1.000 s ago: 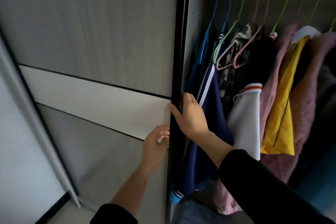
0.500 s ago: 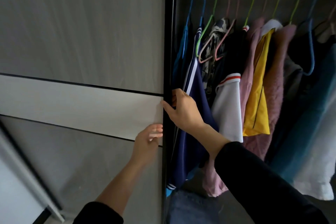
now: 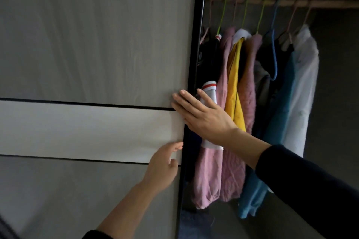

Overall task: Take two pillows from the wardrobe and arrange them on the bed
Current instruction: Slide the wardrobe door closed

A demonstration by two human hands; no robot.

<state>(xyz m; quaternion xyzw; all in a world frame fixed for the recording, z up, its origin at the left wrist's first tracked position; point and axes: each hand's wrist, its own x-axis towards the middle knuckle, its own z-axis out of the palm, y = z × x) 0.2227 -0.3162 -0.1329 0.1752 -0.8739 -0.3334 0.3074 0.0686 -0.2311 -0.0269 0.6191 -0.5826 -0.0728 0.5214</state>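
A grey sliding wardrobe door [image 3: 93, 44] with a pale horizontal band fills the left of the head view. Its black edge [image 3: 194, 64] stands beside the open wardrobe interior. My right hand [image 3: 204, 114] lies flat across that edge, fingers spread and pressed on the door face. My left hand [image 3: 165, 165] rests lower on the door, fingertips at the same edge. Neither hand holds anything. No pillow and no bed are in view.
Several garments hang on coloured hangers from a wooden rail [image 3: 272, 3]: pink tops [image 3: 211, 161], a yellow one [image 3: 234, 91], a teal one [image 3: 279, 122] and a white shirt [image 3: 303, 87]. The wardrobe's right side and floor are dark.
The view has swung right along the wardrobe. The door edge now covers the blue garments on the left. My right hand went from gripping the edge to lying flat on the door.
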